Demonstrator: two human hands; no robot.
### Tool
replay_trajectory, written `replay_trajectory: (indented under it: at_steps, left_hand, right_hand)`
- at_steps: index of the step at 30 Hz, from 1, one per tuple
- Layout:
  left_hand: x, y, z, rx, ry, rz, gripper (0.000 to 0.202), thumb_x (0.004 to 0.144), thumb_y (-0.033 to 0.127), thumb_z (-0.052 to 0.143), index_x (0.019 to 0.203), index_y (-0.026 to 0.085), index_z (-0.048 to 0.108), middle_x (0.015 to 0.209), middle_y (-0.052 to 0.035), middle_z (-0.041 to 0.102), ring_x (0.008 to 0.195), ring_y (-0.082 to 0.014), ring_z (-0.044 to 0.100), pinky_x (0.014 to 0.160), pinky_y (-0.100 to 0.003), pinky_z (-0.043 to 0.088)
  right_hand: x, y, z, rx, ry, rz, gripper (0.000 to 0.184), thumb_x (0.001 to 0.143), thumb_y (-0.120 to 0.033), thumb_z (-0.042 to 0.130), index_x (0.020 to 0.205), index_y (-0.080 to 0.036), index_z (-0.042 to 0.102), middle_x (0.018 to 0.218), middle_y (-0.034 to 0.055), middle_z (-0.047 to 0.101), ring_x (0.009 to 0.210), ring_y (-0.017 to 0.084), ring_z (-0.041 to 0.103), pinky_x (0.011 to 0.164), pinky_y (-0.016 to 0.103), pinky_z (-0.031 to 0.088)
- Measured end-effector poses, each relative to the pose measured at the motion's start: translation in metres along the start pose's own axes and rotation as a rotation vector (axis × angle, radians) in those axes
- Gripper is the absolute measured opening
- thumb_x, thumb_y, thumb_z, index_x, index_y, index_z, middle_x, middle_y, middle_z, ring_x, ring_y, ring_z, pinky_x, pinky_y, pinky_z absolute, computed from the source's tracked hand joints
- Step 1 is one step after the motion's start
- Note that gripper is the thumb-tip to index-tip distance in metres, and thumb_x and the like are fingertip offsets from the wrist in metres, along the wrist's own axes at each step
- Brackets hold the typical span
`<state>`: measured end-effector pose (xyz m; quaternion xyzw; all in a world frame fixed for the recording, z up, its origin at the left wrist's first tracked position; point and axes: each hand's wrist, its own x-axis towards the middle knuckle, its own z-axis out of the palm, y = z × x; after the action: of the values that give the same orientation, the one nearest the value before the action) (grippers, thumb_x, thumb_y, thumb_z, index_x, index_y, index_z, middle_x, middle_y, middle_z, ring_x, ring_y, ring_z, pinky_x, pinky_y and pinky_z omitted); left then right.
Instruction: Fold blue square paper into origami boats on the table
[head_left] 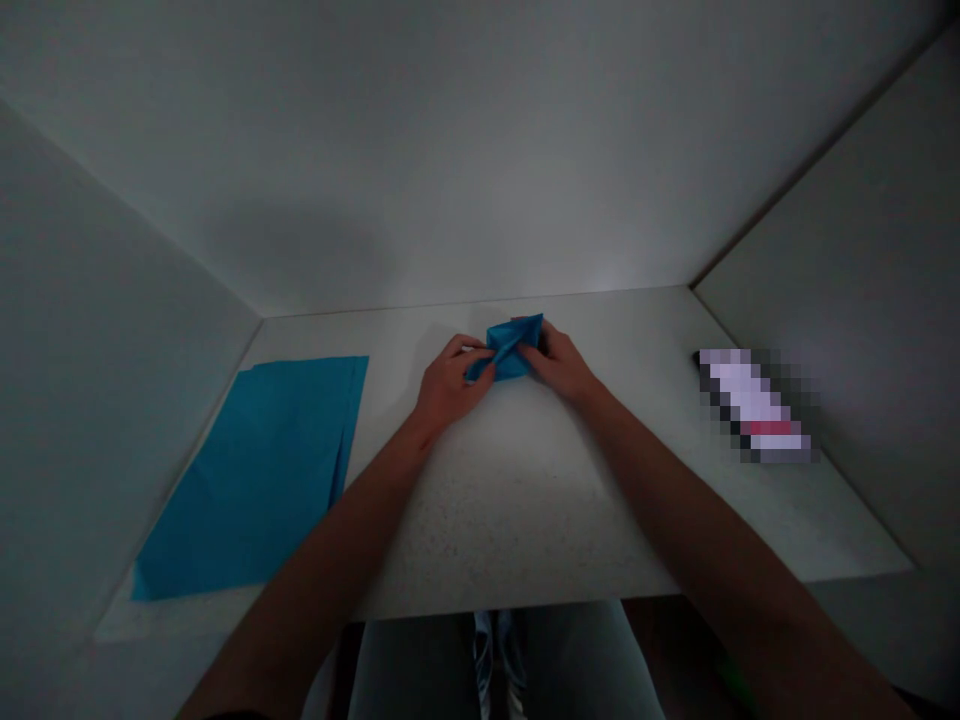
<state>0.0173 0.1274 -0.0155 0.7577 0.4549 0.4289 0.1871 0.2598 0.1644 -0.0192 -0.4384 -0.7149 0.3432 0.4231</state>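
Observation:
A small folded piece of blue paper [513,347] lies on the white table [525,500] near the back wall. My left hand [448,385] pinches its left end, fingers curled onto the paper. On the paper's right side, my right hand [561,365] presses with closed fingers. Both forearms reach forward from the near edge of the table.
A stack of flat blue paper sheets [255,475] lies at the table's left, against the left wall. A blurred-out flat object [754,405] sits at the right by the right wall. White walls close the table in on three sides. My knees show below the near edge.

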Motion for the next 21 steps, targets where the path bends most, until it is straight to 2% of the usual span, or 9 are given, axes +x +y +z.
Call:
replay_trajectory:
  at_steps: [3,5,8,11,13,15,18,21]
  left_hand:
    - [0.001,-0.004,0.000,-0.138,-0.093,0.079,0.024,0.106,0.040,0.069,0.116,0.029,0.088,0.143,-0.0118,0.070,0.119,-0.0253,0.075,0.102,-0.044,0.066]
    - [0.004,-0.008,-0.002,-0.247,-0.097,0.069,0.031,0.109,0.048,0.065,0.117,0.029,0.088,0.156,-0.0126,0.064,0.132,-0.0284,0.071,0.115,-0.050,0.061]
    - [0.008,-0.014,-0.008,-0.393,-0.104,0.010,0.042,0.109,0.058,0.062,0.123,0.029,0.088,0.170,-0.0112,0.055,0.144,-0.0323,0.066,0.123,-0.053,0.055]
    - [0.011,-0.015,-0.014,-0.519,-0.188,0.017,0.051,0.113,0.061,0.048,0.123,0.031,0.089,0.164,-0.0093,0.063,0.149,-0.0341,0.063,0.126,-0.055,0.052]
    - [0.012,-0.013,-0.015,-0.532,-0.229,0.015,0.052,0.114,0.059,0.045,0.120,0.032,0.089,0.151,-0.0096,0.073,0.142,-0.0327,0.068,0.122,-0.055,0.054]
    - [0.012,-0.009,-0.013,-0.460,-0.192,-0.018,0.040,0.110,0.056,0.058,0.116,0.030,0.089,0.133,-0.0106,0.078,0.125,-0.0294,0.074,0.111,-0.050,0.059]
    - [0.010,-0.005,-0.006,-0.328,-0.076,-0.058,0.025,0.096,0.046,0.082,0.109,0.026,0.086,0.110,-0.0085,0.077,0.099,-0.0226,0.074,0.090,-0.039,0.062]
    - [0.008,-0.003,-0.003,-0.295,0.003,-0.073,0.025,0.088,0.042,0.091,0.101,0.024,0.081,0.102,-0.0059,0.074,0.089,-0.0194,0.071,0.081,-0.035,0.059]
  right_hand:
    - [0.000,0.000,-0.003,0.065,-0.031,-0.034,0.060,0.101,-0.048,0.065,0.154,-0.021,0.065,0.130,0.0115,0.080,0.113,0.030,0.075,0.103,0.048,0.061]
    - [-0.001,-0.001,-0.003,0.098,-0.071,-0.024,0.065,0.102,-0.046,0.063,0.162,-0.022,0.061,0.136,0.0117,0.079,0.121,0.031,0.075,0.109,0.051,0.060]
    - [-0.003,-0.004,-0.001,0.125,-0.126,0.013,0.068,0.104,-0.048,0.060,0.168,-0.024,0.058,0.135,0.0104,0.080,0.121,0.031,0.076,0.108,0.052,0.061]
    - [-0.003,-0.007,0.000,0.092,-0.181,0.020,0.064,0.107,-0.051,0.055,0.165,-0.024,0.063,0.131,0.0101,0.082,0.115,0.032,0.077,0.102,0.051,0.063]
    - [-0.002,-0.008,0.000,0.036,-0.216,-0.018,0.062,0.108,-0.052,0.054,0.161,-0.023,0.067,0.133,0.0105,0.082,0.113,0.032,0.077,0.101,0.050,0.062]
    - [-0.002,-0.009,0.002,-0.006,-0.238,-0.066,0.063,0.106,-0.051,0.056,0.162,-0.023,0.065,0.135,0.0106,0.081,0.108,0.030,0.077,0.097,0.047,0.062]
    - [-0.005,-0.009,0.008,-0.026,-0.289,-0.102,0.079,0.099,-0.041,0.065,0.174,-0.023,0.047,0.123,0.0086,0.082,0.086,0.022,0.071,0.081,0.037,0.059]
    - [-0.009,-0.011,0.015,-0.020,-0.314,-0.116,0.096,0.094,-0.034,0.071,0.181,-0.024,0.032,0.101,0.0026,0.077,0.072,0.017,0.061,0.069,0.030,0.050]
